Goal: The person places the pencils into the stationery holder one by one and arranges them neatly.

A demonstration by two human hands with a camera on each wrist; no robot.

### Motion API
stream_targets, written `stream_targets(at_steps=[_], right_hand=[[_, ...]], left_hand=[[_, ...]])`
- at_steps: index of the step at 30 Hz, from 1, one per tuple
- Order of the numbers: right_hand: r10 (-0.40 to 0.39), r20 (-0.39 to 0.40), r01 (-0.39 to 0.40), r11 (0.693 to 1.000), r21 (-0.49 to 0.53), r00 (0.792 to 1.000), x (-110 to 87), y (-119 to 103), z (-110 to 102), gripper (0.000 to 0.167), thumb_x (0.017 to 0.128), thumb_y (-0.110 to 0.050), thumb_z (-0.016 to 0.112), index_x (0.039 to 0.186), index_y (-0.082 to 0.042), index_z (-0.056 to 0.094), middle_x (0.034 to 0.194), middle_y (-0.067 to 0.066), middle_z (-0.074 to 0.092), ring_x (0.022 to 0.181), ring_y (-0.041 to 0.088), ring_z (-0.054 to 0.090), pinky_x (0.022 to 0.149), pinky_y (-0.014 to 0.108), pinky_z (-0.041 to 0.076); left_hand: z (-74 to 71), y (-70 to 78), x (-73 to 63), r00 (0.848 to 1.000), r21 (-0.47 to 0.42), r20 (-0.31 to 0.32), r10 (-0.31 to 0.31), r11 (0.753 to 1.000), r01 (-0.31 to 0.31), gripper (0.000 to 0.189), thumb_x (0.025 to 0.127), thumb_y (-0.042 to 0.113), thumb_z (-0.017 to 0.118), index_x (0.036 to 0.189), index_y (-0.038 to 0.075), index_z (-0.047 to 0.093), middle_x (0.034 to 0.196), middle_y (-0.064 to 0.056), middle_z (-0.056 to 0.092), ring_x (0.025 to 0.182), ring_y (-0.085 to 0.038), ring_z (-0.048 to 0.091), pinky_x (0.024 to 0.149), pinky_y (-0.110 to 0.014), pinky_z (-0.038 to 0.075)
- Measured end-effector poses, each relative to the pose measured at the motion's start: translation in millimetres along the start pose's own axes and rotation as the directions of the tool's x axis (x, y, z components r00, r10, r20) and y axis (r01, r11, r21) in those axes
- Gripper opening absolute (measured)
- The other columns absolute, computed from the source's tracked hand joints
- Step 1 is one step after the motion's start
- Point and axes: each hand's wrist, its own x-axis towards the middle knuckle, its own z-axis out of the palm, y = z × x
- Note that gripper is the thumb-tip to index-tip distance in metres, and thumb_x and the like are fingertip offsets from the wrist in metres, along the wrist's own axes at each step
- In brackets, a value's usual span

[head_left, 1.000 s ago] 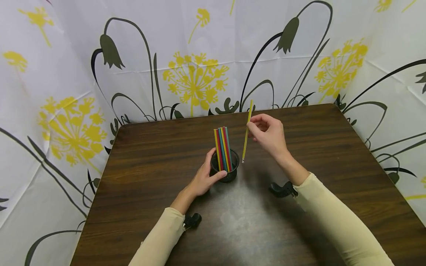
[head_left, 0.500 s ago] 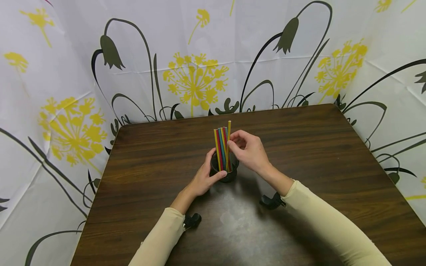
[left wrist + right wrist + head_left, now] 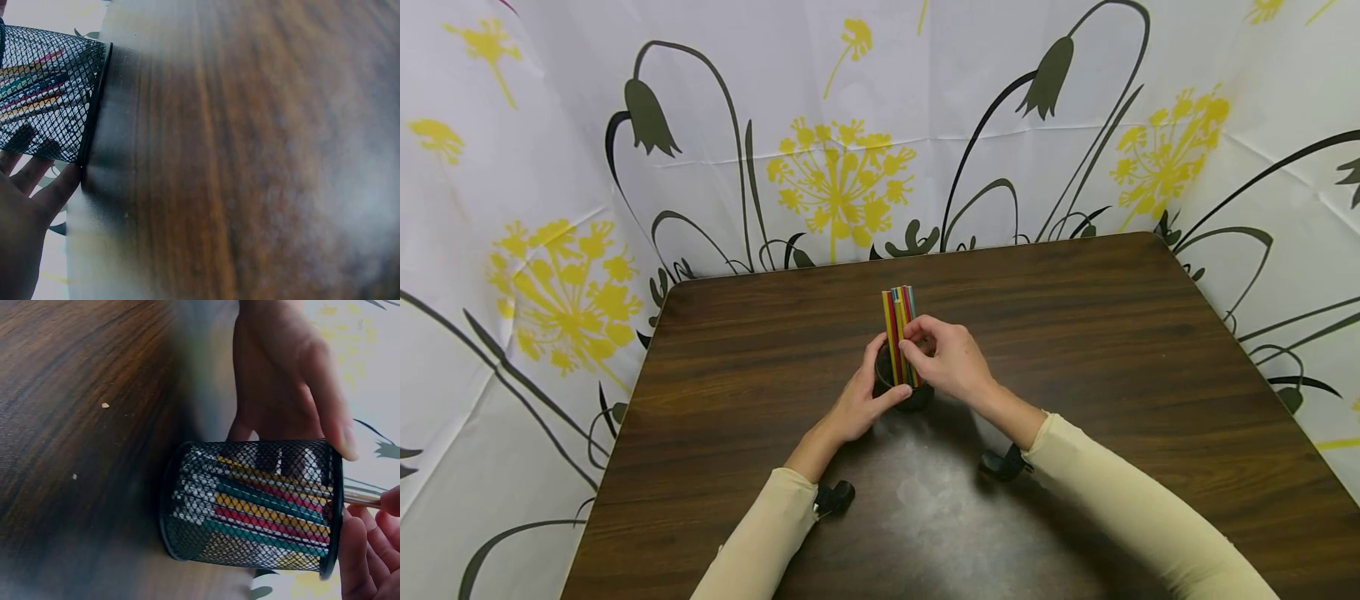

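Left hand wraps the black mesh cup mid-bench, right hand pinches a yellow stick among the bundle inside it; best keep it upright, release only once seated.

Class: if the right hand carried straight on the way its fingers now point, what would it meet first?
Most likely the bundle of coloured sticks in the black mesh cup. The right hand already pinches one; the left hand lies just beyond.
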Motion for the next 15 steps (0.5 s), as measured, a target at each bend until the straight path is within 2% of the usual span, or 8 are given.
stream_targets(at_steps=[5,9,15], right_hand=[[0.0,-0.015,0.0,1.0,-0.024,1.0,-1.2,2,2,0.01,0.091,-0.016,0.069,0.097,-0.008,0.066,0.086,0.001,0.069,0.069,0.016,0.067,0.062,0.029,0.052],[0.004,-0.034,-0.005,0.999,-0.041,0.999,-1.5,2,4,0.01,0.09,-0.017,0.07,0.096,-0.009,0.066,0.085,-0.001,0.069,0.067,0.015,0.066,0.06,0.03,0.051],[-0.003,-0.065,-0.003,0.996,-0.088,0.998,0.1,3,8,0.01,0.09,-0.02,0.072,0.095,-0.012,0.068,0.083,-0.004,0.069,0.064,0.01,0.065,0.056,0.029,0.049]], left_hand=[[-2.5,20.4,-2.0,1.0,-0.03,0.008,-0.005,1.0,0.006,0.08,0.095,0.017,0.064,0.155,0.014,0.011,0.146,-0.017,0.04,0.126,-0.033,0.047,0.106,-0.055,0.032],[-5.2,37.2,-4.1,1.0,-0.021,0.016,-0.024,0.999,0.024,0.079,0.095,0.014,0.063,0.154,0.007,0.011,0.146,-0.021,0.039,0.127,-0.035,0.046,0.107,-0.055,0.031],[-5.4,42.2,-4.7,0.999,-0.014,0.014,-0.047,0.999,0.048,0.079,0.095,0.014,0.062,0.154,0.006,0.01,0.149,-0.022,0.035,0.132,-0.036,0.04,0.109,-0.057,0.027]])
